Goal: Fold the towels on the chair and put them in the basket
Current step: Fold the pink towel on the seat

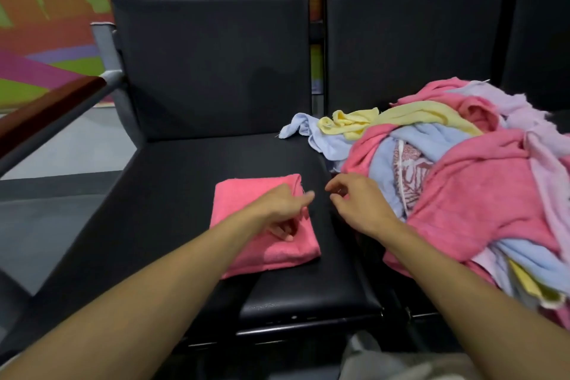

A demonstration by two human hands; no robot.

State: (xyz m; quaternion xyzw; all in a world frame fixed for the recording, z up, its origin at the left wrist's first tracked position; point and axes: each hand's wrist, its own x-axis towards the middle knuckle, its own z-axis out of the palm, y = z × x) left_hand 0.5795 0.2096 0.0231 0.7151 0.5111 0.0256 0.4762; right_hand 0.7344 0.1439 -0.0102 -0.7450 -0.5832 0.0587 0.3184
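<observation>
Left hand rests loose-fingered on folded pink towel — right hand, loosely curled, empty, beside towel pile.

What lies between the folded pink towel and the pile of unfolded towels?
The head view shows bare black seat between the folded pink towel and the pile, with the right hand over it, holding nothing.

A folded pink towel lies flat as a neat rectangle at the centre of the frame, on the black chair seat. At the right edge, a loose heap of unfolded towels in pink, pale blue, yellow and lilac sits crumpled, with one blue corner spilling leftward.
</observation>
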